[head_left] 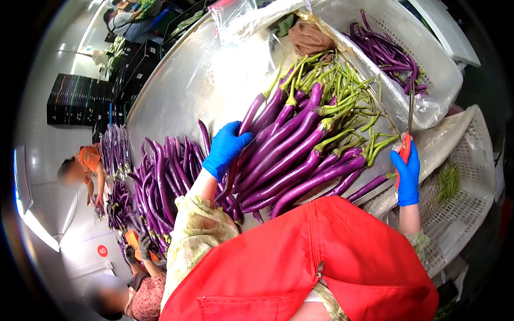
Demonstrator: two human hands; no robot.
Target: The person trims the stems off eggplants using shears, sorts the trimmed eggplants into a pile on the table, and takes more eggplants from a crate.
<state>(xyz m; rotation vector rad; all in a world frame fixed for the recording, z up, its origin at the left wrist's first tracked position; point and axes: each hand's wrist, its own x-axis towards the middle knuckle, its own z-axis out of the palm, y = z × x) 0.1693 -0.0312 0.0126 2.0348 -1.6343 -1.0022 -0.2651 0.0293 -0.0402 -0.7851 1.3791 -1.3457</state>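
My left hand, in a blue glove, is closed around a long purple eggplant at the left side of a big pile. Its palm hides part of the eggplant. Several more eggplants lie side by side in the pile, their green stems pointing up and to the right. Off to the right, my right hand, also blue-gloved, grips the red handle of a knife. The thin blade points away from me, just past the metal table's right edge.
Another heap of eggplants covers the table's left part. A white crate at upper right contains thin eggplants; a lower basket contains cut green stems. A brown cloth lies at the back. Co-workers stand at left.
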